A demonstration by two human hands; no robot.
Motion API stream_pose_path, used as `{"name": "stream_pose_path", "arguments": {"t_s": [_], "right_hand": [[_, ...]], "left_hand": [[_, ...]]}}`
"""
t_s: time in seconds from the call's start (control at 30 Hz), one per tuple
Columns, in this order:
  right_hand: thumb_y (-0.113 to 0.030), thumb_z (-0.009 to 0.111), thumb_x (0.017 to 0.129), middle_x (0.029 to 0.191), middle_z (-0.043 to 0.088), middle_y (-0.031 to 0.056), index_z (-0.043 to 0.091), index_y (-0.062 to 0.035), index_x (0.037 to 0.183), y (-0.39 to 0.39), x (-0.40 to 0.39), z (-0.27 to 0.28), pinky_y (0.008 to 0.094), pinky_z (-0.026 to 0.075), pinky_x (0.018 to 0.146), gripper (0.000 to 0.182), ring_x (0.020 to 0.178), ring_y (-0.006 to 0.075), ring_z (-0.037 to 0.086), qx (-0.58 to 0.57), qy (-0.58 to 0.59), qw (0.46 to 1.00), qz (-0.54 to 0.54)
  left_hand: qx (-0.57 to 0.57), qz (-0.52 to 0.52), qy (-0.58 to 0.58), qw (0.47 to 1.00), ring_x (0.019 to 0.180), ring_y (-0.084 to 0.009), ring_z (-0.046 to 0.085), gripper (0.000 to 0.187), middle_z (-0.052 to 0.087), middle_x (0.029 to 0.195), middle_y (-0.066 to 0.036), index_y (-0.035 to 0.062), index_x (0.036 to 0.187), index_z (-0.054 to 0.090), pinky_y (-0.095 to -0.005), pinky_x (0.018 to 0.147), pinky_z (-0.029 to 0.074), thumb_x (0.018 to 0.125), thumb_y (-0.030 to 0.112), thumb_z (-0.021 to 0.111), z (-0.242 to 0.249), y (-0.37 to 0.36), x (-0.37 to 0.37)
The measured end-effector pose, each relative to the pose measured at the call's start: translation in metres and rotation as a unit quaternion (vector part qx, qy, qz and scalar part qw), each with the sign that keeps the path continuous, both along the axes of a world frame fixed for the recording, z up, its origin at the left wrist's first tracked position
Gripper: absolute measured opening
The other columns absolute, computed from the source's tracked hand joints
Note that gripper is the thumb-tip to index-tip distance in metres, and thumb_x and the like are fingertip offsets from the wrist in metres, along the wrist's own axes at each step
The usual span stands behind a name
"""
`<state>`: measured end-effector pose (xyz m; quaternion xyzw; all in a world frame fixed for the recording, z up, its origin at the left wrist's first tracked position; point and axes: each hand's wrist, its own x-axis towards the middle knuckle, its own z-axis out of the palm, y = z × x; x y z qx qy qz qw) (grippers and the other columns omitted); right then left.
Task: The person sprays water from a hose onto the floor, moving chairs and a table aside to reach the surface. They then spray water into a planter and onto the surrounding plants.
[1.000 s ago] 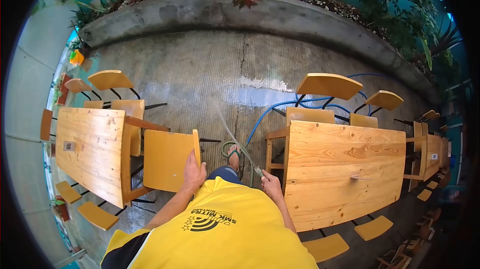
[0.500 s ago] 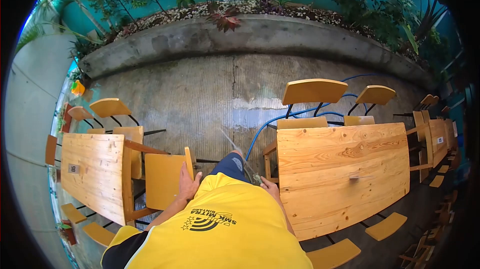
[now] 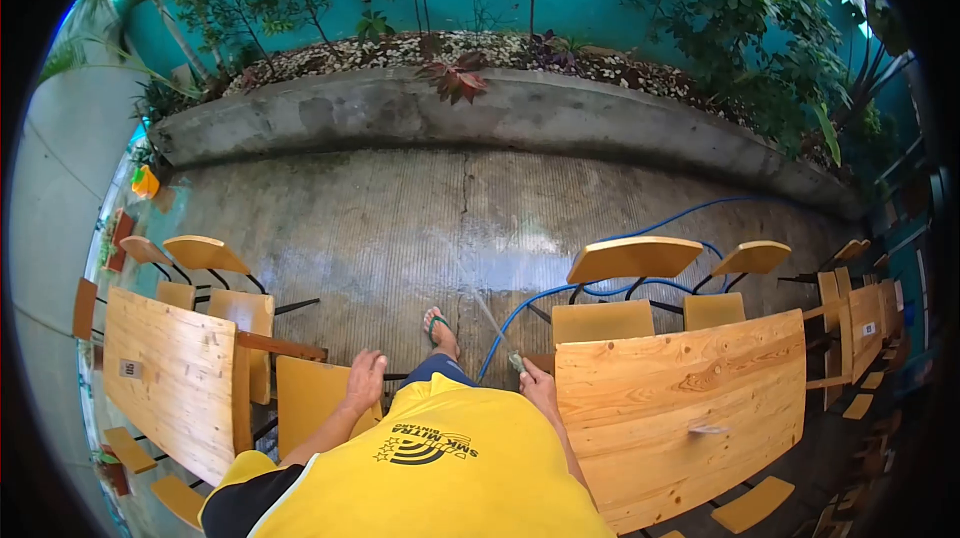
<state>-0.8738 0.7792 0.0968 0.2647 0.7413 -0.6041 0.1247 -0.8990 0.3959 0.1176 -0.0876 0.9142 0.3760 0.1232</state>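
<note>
My right hand (image 3: 540,385) is closed around the end of a hose, a small nozzle-like tip (image 3: 515,362) that sends a thin spray of water forward onto the wet floor. My left hand (image 3: 367,378) is over the right edge of a wooden chair (image 3: 312,400), its fingers loosely stretched and the chair's backrest hidden beneath it. Ahead of me, my foot in a flip-flop (image 3: 440,326) stands on the concrete.
Wooden tables stand on my left (image 3: 170,378) and right (image 3: 680,408), with chairs (image 3: 635,260) around them. A blue hose (image 3: 540,295) loops over the ribbed concrete floor (image 3: 350,198). A low planter wall (image 3: 330,123) with plants runs across the front.
The view has tilted upward and forward, so tables and chairs sit lower. My left hand has shifted forward along the chair back. My foot has come into view; the water still sprays.
</note>
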Motion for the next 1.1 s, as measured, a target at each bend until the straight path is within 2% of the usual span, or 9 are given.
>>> {"name": "stream_pose_path", "arguments": {"t_s": [0.2, 0.27, 0.33, 0.37, 0.47, 0.57, 0.67, 0.97, 1.1], "right_hand": [[-0.012, 0.056, 0.097, 0.071, 0.056, -0.0012, 0.054, -0.0057, 0.140, -0.026, -0.132, 0.034, 0.0240, 0.041, 0.051, 0.044, 0.057, 0.0069, 0.048, 0.023, -0.054, 0.997, 0.056], [-0.013, 0.055, 0.098, 0.070, 0.055, -0.0018, 0.052, -0.0069, 0.142, -0.023, -0.179, 0.016, 0.0242, 0.040, 0.048, 0.045, 0.055, 0.0067, 0.046, 0.042, -0.045, 0.992, 0.108], [-0.013, 0.055, 0.098, 0.069, 0.054, -0.0014, 0.050, -0.0083, 0.143, -0.028, -0.229, 0.022, 0.0243, 0.039, 0.046, 0.046, 0.053, 0.0068, 0.046, 0.034, -0.031, 0.993, 0.112], [-0.013, 0.054, 0.099, 0.069, 0.054, -0.0013, 0.050, -0.0090, 0.144, -0.032, -0.255, 0.032, 0.0240, 0.039, 0.045, 0.046, 0.053, 0.0068, 0.046, 0.023, -0.043, 0.993, 0.110], [-0.014, 0.054, 0.100, 0.070, 0.054, -0.0015, 0.049, -0.0103, 0.145, -0.048, -0.336, 0.062, 0.0229, 0.038, 0.044, 0.045, 0.052, 0.0066, 0.045, 0.019, -0.054, 0.993, 0.103], [-0.015, 0.054, 0.100, 0.070, 0.053, -0.0019, 0.050, -0.0109, 0.144, -0.060, -0.400, 0.061, 0.0231, 0.038, 0.045, 0.045, 0.052, 0.0065, 0.045, 0.056, -0.066, 0.988, 0.127], [-0.015, 0.054, 0.100, 0.070, 0.053, -0.0021, 0.051, -0.0111, 0.143, -0.078, -0.431, 0.061, 0.0232, 0.038, 0.045, 0.044, 0.053, 0.0064, 0.045, 0.066, -0.061, 0.981, 0.172], [-0.017, 0.057, 0.099, 0.069, 0.053, -0.0021, 0.053, -0.0112, 0.142, -0.151, -0.498, 0.015, 0.0247, 0.040, 0.046, 0.043, 0.052, 0.0070, 0.045, 0.063, -0.163, 0.898, 0.403], [-0.017, 0.055, 0.100, 0.068, 0.053, -0.0016, 0.051, -0.0144, 0.144, -0.176, -0.535, -0.014, 0.0249, 0.041, 0.045, 0.044, 0.051, 0.0075, 0.045, 0.039, -0.145, 0.917, 0.369]], "left_hand": [[0.038, 0.010, 0.041, 0.998, 0.133, -0.0423, 0.042, 0.047, 0.050, 0.138, -0.028, 0.0015, 0.125, 0.062, -0.0461, 0.114, 0.031, 0.101, 0.036, 0.042, -0.042, -0.011, 0.021], [0.036, 0.034, -0.055, 0.997, 0.133, -0.0416, 0.042, 0.044, 0.051, 0.138, -0.026, 0.0029, 0.126, 0.061, -0.0453, 0.114, 0.032, 0.099, 0.033, 0.044, -0.059, -0.013, 0.016], [0.346, 0.237, -0.201, 0.885, 0.132, -0.0423, 0.044, 0.045, 0.050, 0.140, -0.025, 0.0033, 0.131, 0.058, -0.0445, 0.113, 0.033, 0.096, 0.030, 0.048, -0.138, -0.013, 0.051], [0.117, 0.148, -0.126, 0.974, 0.128, -0.0367, 0.050, 0.047, 0.053, 0.139, -0.022, 0.0023, 0.133, 0.055, -0.0411, 0.112, 0.035, 0.093, 0.027, 0.053, -0.079, -0.002, 0.035], [0.245, 0.249, -0.140, 0.926, 0.123, -0.0285, 0.054, 0.048, 0.053, 0.140, -0.017, 0.0031, 0.134, 0.054, -0.0362, 0.109, 0.038, 0.092, 0.027, 0.057, -0.110, 0.004, 0.063], [0.316, 0.386, -0.276, 0.821, 0.124, -0.0224, 0.052, 0.050, 0.050, 0.142, -0.015, 0.0028, 0.133, 0.053, -0.0326, 0.106, 0.039, 0.092, 0.031, 0.059, -0.004, 0.004, 0.001], [0.313, 0.383, -0.355, 0.794, 0.127, -0.0216, 0.050, 0.056, 0.049, 0.143, -0.015, 0.0042, 0.134, 0.052, -0.0304, 0.104, 0.040, 0.091, 0.039, 0.062, 0.029, 0.001, -0.022], [0.217, 0.391, -0.335, 0.829, 0.139, -0.0300, 0.037, 0.060, 0.039, 0.152, -0.013, 0.0081, 0.137, 0.052, -0.0407, 0.111, 0.035, 0.088, 0.040, 0.065, -0.003, 0.011, -0.001], [0.163, 0.409, -0.360, 0.823, 0.142, -0.0315, 0.034, 0.061, 0.037, 0.153, -0.013, 0.0090, 0.137, 0.051, -0.0439, 0.113, 0.034, 0.087, 0.040, 0.066, -0.007, 0.020, -0.005]]}}
